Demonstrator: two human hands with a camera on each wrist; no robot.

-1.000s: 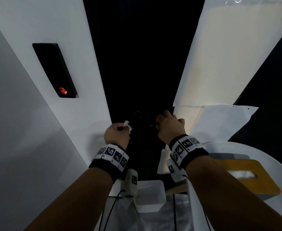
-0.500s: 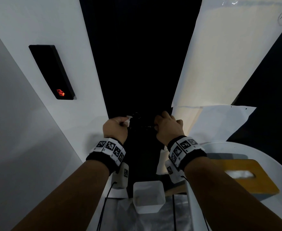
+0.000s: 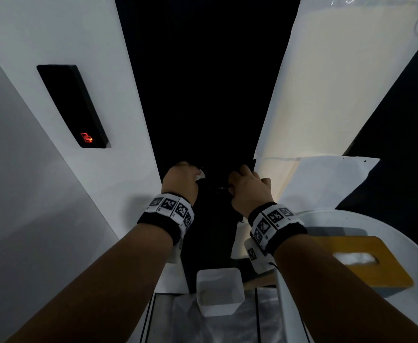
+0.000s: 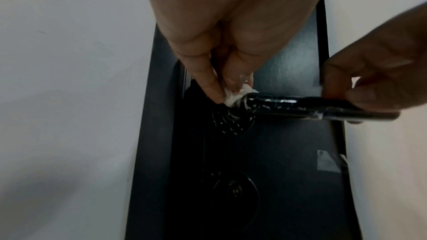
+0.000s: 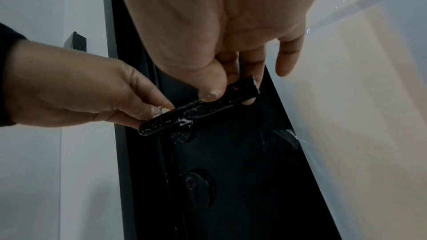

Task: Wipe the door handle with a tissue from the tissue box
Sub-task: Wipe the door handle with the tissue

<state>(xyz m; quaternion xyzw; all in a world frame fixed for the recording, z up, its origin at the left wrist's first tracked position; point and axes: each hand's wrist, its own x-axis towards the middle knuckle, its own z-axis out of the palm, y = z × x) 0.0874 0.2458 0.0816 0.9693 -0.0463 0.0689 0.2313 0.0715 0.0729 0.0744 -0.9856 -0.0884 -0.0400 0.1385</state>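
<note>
The black lever door handle sticks out from a dark door, flecked with white bits. My left hand pinches a small wad of white tissue against the handle's pivot end. My right hand pinches the handle's free end between thumb and fingers. The yellow-topped tissue box sits on a white round table at the lower right, a tissue showing in its slot.
A black card reader with a red light is mounted on the white wall left of the door. A round keyhole plate lies below the handle. A white square bin stands beneath my wrists. Pale panels flank the door's right side.
Both hands have stayed at the handle, with the left hand and its tissue shifting slightly along the pivot end. The head view has drifted a little.
</note>
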